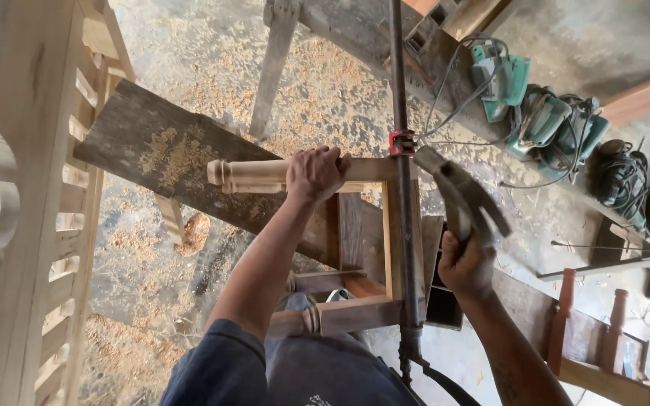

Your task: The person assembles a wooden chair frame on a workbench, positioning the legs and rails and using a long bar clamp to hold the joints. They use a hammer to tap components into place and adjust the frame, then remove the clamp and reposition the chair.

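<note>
L hand (pixel 316 173) grip closed round turned leg (pixel 253 174) of pale wood frame (pixel 394 248), atop dark plank (pixel 152 150). R hand (pixel 466 265) grip closed on hammer (pixel 457 194), head near red fitting of bar clamp (pixel 404 225) spanning frame. Power tools (pixel 547 120) on bench (pixel 370 37) w/ sawdust on floor.

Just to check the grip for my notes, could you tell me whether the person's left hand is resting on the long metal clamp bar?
No, the left hand grips the turned wooden leg, apart from the clamp bar.

Just one head-worn view here, looking steeply down from close above the person's arms, onto a wooden frame (pixel 385 248) and the sawdust-covered floor (pixel 212 53).
</note>
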